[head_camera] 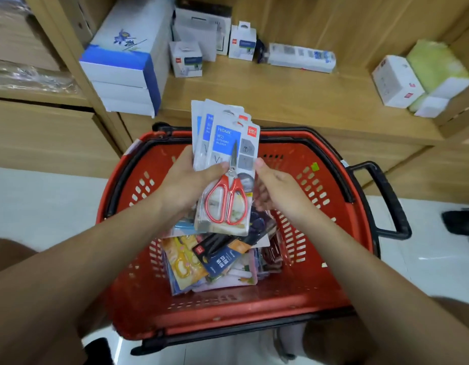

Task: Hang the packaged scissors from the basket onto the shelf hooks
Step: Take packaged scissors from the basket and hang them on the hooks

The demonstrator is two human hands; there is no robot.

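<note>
Head, two hands [191, 177] [276, 192] holding three visible scissor packs [228, 143], one basket [293, 301]

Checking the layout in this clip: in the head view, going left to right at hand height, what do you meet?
left hand → scissors packs → right hand → basket handle
</note>
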